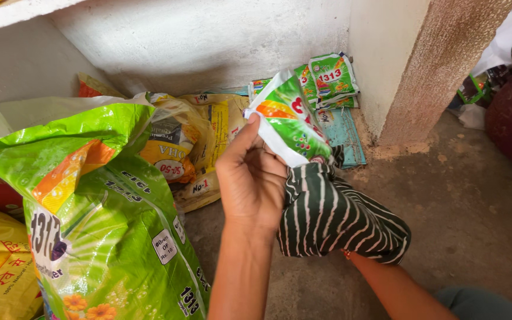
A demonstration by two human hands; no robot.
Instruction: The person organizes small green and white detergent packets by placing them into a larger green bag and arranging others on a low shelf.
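**Sachet gripped at its top edge, cloth bunched below**

While the small green and white sachet [285,121] is held up near the centre of the view, its upper left corner is pinched between the thumb and fingers of the left hand [251,178]. The right hand [327,204] is wrapped in a dark green, white-striped cloth [336,216], so whether it is clenched or merely draped cannot be told; the cloth is pressed against the sachet's lower end.

A firm pinch close to the corner is judged best, since the glossy film is likely to slip. The cloth is better kept bunched tight around the lower end, so that the sachet is gripped rather than brushed.

At 9 o'clock a large green sack [99,213] stands open-topped on the floor [463,201], and a yellow sack [194,148] lies behind it at about 10 o'clock. More small sachets [332,76] are stacked against the wall at 1 o'clock, well apart from the hands.
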